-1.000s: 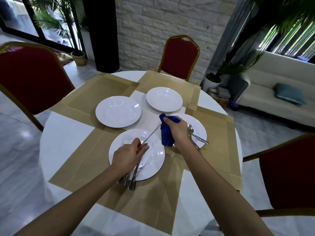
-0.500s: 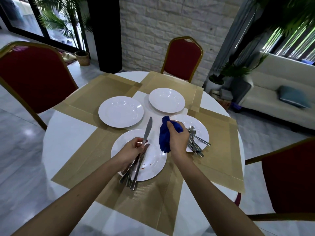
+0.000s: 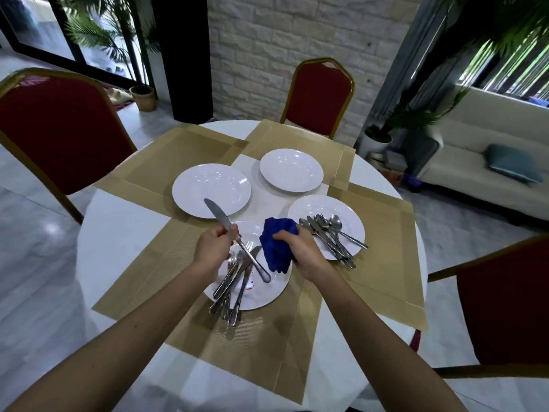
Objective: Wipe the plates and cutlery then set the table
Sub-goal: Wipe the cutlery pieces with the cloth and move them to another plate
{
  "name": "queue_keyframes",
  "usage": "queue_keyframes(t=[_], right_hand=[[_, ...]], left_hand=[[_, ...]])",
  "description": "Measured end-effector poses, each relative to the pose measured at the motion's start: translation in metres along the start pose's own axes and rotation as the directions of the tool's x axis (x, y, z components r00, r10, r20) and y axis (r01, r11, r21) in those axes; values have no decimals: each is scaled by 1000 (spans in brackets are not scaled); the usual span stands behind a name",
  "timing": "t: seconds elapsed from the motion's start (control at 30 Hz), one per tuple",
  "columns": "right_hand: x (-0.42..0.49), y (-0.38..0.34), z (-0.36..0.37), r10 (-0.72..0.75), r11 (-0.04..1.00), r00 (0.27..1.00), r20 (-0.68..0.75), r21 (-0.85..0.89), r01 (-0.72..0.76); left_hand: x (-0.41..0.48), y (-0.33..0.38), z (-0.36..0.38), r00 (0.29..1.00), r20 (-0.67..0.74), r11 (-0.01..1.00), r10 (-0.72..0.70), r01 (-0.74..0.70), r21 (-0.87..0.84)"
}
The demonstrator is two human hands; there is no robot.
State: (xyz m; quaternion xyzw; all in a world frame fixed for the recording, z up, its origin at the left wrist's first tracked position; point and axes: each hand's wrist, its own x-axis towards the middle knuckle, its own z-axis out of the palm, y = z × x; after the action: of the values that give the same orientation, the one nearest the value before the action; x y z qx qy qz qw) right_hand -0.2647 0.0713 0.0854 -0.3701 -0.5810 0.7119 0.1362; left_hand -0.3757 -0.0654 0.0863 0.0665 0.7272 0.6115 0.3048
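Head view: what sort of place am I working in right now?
Likely a dining area in a home or lounge: a round table with placemats and white plates, red banquet chairs around it, a sofa nearby.

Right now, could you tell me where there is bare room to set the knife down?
The near placemat is bare left of the near plate, and the right placemat is bare beyond the right plate. The white tabletop at the left edge is free. The centre is crowded: four plates close together, two holding cutlery.
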Motion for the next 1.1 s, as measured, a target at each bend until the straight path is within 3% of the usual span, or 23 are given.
queue_keyframes(t=[0.17,0.37,0.57,0.83,0.97,1.1], right_hand=[[-6,2,16,-112,919,983,146,-360,159],[-12,5,29,-55,915,964,260,-374,153],[-17,20,34,-105,864,987,124,-481,152],[-27,20,8,-94,734,989,115,-664,147],[-27,9,3,-114,745,987,109,-648,158],[-29,2,8,-120,790,990,76,-597,142]], left_hand=[[-8,5,10,996,-50,989,69,-75,-129],[-13,5,18,986,-99,981,135,-148,-129],[-16,5,22,989,-69,986,132,-138,-95],[-14,8,25,995,-59,988,78,-85,-126],[-26,1,37,998,45,997,54,-51,-53],[-26,10,46,998,19,992,52,-50,-119]])
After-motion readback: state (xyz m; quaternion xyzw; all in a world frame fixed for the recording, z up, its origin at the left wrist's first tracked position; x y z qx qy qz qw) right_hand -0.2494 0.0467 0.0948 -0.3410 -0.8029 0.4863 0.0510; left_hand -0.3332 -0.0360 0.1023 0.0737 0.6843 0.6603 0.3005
